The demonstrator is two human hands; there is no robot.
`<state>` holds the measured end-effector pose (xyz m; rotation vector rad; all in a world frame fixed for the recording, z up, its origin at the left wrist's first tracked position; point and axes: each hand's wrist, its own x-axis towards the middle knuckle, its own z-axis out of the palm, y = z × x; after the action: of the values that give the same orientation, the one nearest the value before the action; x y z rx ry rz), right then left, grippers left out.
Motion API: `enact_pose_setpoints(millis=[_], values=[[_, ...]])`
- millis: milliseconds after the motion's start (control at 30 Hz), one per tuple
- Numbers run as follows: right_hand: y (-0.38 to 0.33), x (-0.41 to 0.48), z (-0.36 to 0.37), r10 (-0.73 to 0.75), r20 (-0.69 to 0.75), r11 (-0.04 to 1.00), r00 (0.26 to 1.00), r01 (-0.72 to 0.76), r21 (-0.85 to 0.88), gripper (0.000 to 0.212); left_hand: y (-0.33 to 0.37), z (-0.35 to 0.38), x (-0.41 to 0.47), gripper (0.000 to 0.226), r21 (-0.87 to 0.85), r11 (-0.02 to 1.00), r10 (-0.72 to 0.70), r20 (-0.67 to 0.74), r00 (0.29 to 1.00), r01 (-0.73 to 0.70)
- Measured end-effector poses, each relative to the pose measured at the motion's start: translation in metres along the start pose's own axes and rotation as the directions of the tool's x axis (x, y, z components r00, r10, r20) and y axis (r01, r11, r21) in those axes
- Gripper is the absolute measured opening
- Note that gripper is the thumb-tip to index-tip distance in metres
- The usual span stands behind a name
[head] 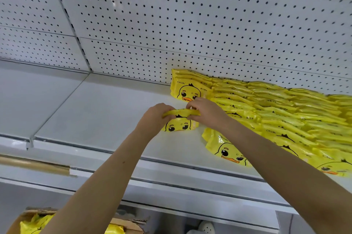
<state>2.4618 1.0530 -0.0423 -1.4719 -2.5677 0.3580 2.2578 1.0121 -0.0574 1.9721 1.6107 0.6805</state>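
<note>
Head view: both hands hold one yellow duck-print pack (180,125) near frame centre, over the white shelf (106,111).

**Grip state.** The left hand (156,117) has its fingers curled over the pack's left top corner. The right hand (205,111) pinches the right top corner. Both hands are grasping the pack and neither is released. Whether the pack's lower edge touches the shelf cannot be told.

**Location.** The pack sits just beside the stocked rows of packs (276,111), which extend toward 3 o'clock. The rearmost pack (187,89) stands at 12 o'clock from it, against the pegboard (190,14). A front pack (226,150) lies at 4 o'clock. A cardboard box (131,223) of further packs is at 7 o'clock.

**Orientation.** The pack is roughly upright, with the duck face toward the viewer. Its long axis runs from 9 to 3 o'clock, about parallel to the shelf's front lip. The printed top is toward 12 o'clock.

**Procedure, judged from this position.**
1. Keep both top corners level so the long axis stays on the 9–3 line.
2. Slide the pack toward 3 o'clock until it meets the row, face matching its neighbours.
3. Seat the lower edge first, then lean the pack like the others.
4. Let go with one hand at a time, since the soft pack will probably slump if freed all at once.
</note>
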Motion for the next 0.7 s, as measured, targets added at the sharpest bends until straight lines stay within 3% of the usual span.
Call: enact_pose_setpoints(millis=[133,267,467,700], values=[[0.008,-0.007,-0.002,0.053,-0.020,0.998,0.998,-0.054,-0.017,0.027,-0.005,0.000,0.003,0.031,0.151,0.985,0.065,0.086,0.994,-0.078],[0.010,-0.009,0.000,0.050,-0.038,0.999,0.998,-0.050,-0.005,0.028,-0.005,-0.001,0.017,0.024,0.312,0.944,0.086,0.080,0.993,-0.107],[0.021,0.003,-0.004,0.062,-0.086,0.993,0.994,-0.071,-0.098,0.030,0.004,0.002,0.043,0.024,0.561,0.798,0.231,0.051,0.972,-0.219],[0.032,0.030,-0.013,0.099,-0.099,0.979,0.990,-0.115,-0.169,0.031,0.006,0.005,0.081,0.025,0.558,0.821,0.172,-0.036,0.984,-0.122]])
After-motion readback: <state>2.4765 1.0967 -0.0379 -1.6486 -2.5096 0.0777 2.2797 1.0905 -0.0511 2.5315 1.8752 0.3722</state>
